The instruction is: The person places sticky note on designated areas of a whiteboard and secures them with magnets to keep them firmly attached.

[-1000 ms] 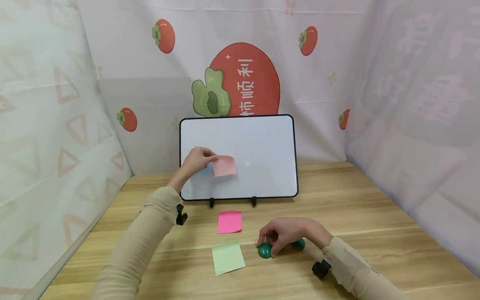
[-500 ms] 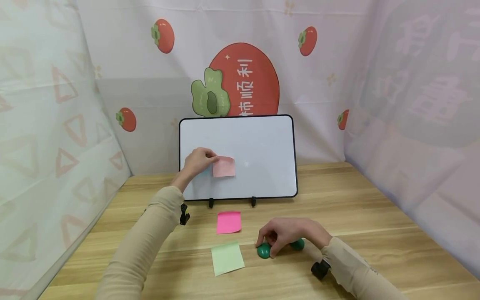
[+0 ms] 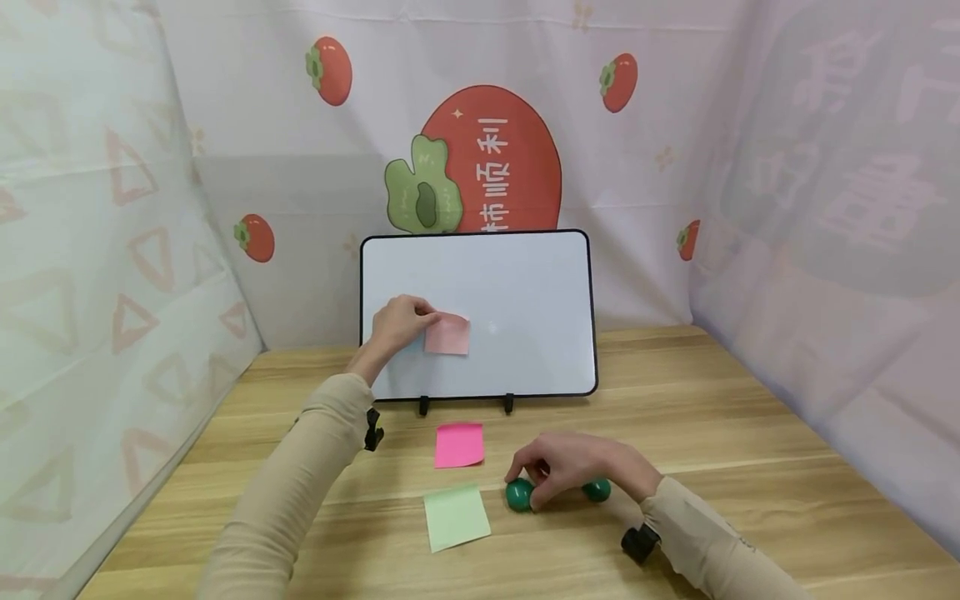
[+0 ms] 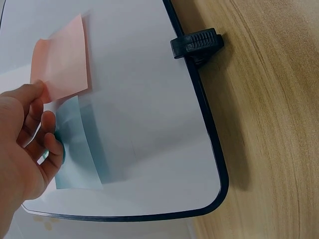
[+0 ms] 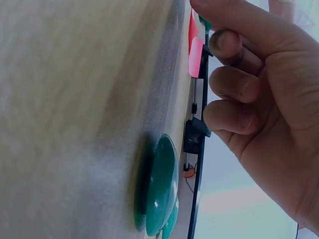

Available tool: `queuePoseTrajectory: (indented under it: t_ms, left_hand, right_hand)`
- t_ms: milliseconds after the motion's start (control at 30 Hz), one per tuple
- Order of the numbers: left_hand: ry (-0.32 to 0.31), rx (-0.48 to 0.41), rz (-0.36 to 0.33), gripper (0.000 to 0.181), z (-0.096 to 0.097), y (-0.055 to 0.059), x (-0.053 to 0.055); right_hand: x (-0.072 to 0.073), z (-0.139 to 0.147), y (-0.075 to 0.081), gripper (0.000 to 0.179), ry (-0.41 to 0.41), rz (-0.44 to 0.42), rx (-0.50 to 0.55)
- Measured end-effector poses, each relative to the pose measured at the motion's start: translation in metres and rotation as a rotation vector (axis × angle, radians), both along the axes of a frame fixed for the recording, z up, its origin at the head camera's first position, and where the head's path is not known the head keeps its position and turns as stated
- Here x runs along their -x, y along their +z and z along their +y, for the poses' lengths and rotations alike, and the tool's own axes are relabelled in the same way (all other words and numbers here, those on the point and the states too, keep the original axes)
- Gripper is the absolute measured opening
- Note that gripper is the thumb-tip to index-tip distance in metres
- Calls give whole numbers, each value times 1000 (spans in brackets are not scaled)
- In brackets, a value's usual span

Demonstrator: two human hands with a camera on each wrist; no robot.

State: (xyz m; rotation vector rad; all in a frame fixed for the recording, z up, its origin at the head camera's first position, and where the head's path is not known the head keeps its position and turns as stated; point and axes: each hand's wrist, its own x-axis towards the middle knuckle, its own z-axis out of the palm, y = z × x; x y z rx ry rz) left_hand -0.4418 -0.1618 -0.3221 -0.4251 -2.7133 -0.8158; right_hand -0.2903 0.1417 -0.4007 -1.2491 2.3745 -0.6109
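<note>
My left hand point(image 3: 401, 322) pinches a light pink sticky note point(image 3: 448, 335) by its upper left corner, against the whiteboard point(image 3: 525, 317). Just beside it on the board, a blue sticky note point(image 4: 77, 149) is partly covered by my left fingers, and a bit of green shows between them. Over the table, my right hand point(image 3: 566, 468) pinches a green round magnet point(image 3: 519, 495) between thumb and fingers. Another green magnet point(image 3: 597, 489) lies half hidden behind that hand; the right wrist view shows two green magnets point(image 5: 163, 186) close together on the table.
A bright pink sticky note point(image 3: 459, 445) lies on the wooden table point(image 3: 720, 417) before the whiteboard. Nearer is a pale green sticky note point(image 3: 457, 518). Black feet point(image 3: 508, 403) hold the board up. Printed cloth point(image 3: 645, 167) encloses the back and sides.
My right hand has shifted slightly left and up with the green magnet, which now looks tipped up from the table. The left hand and light pink note have stayed nearly still.
</note>
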Motion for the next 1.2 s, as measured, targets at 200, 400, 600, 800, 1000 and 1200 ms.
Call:
queuePoseTrajectory:
  t_ms: [200,400,600,800,1000,1200]
  left_hand:
    - [23,-4,5,26,1,-1,0]
    - [30,-12,-2,27,3,1,2]
    - [49,-23,-14,28,1,0,0]
    - [47,-24,-4,28,1,-1,0]
    - [64,-14,3,27,0,-2,2]
    - [58,-17,29,29,2,-3,5]
  right_hand:
    - [3,-5,3,34,24,174,52]
    - [8,-14,8,36,19,447,128]
    - [15,-31,15,37,-25,705,202]
    - [29,-45,23,38,-83,870,271]
    - [51,-54,26,40,-143,991,285]
    - [74,-61,33,43,-199,1118,288]
